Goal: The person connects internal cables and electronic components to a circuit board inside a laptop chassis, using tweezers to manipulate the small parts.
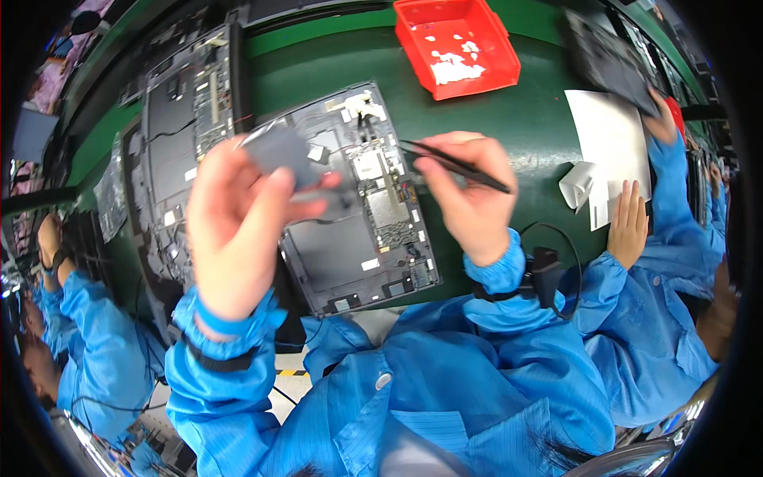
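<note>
My left hand (237,219) is raised over the left part of an opened laptop base (330,258). A thin, dark grey rectangular piece (284,155), blurred by motion, is pinched in its fingers. I cannot tell the piece's exact kind. In my right hand (477,191) is a pair of black tweezers (462,165), its tips pointing left near the base's upper right edge. Nothing can be seen between the tips. The base lies tilted on the green table, its circuit board (388,208) and bare grey panels exposed.
Behind the base stands a red bin (509,67) holding small white pieces. Another opened laptop base (171,131) lies to the left. At right, a co-worker's hand (628,226) rests beside white paper (608,135), while another hand (661,119) holds a dark panel. A black cable (579,262) loops by my right wrist.
</note>
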`<state>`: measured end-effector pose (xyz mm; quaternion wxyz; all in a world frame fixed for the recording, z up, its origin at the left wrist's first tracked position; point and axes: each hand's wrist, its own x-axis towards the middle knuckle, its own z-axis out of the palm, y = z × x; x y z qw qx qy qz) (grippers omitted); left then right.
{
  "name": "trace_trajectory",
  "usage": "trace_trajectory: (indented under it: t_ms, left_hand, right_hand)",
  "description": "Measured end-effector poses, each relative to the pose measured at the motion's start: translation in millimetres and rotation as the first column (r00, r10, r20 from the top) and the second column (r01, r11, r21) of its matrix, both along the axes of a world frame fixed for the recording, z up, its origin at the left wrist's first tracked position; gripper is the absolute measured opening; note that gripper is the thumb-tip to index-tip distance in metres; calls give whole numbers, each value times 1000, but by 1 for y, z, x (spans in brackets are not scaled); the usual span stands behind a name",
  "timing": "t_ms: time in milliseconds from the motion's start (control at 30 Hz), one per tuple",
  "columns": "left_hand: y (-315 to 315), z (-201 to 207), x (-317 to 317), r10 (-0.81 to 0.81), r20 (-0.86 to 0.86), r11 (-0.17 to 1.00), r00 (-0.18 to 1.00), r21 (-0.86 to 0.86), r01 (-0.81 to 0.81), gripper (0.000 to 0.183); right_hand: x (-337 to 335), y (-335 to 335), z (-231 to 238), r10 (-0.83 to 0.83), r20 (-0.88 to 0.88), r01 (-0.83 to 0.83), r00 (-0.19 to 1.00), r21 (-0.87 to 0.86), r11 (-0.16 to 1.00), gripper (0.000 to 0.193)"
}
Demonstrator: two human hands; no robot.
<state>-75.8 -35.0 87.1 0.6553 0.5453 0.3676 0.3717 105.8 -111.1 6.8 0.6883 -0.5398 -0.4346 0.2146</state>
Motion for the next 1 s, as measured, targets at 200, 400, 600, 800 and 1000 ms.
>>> trace_trajectory:
  t_ms: [200,400,600,800,1000]
  left_hand:
    - [36,-62,61,24,87,979,996,-204,-5,20]
    - [38,-84,62,39,53,973,998,-227,-26,19]
    - [37,-88,63,59,51,974,997,-220,-46,20]
    - [37,-87,63,54,74,973,996,-228,-36,25]
    - [36,-86,63,49,82,975,995,-218,-30,25]
  right_hand:
    - [-2,5,-26,-17,322,24,947,-18,1000,20]
    - [2,9,-27,26,478,-20,878,-17,1000,24]
    - [5,9,-30,54,451,-48,891,-25,999,27]
    - [2,8,-35,-4,489,-1,872,10,1000,26]
    - [-1,7,-26,-72,-485,10,871,-129,992,14]
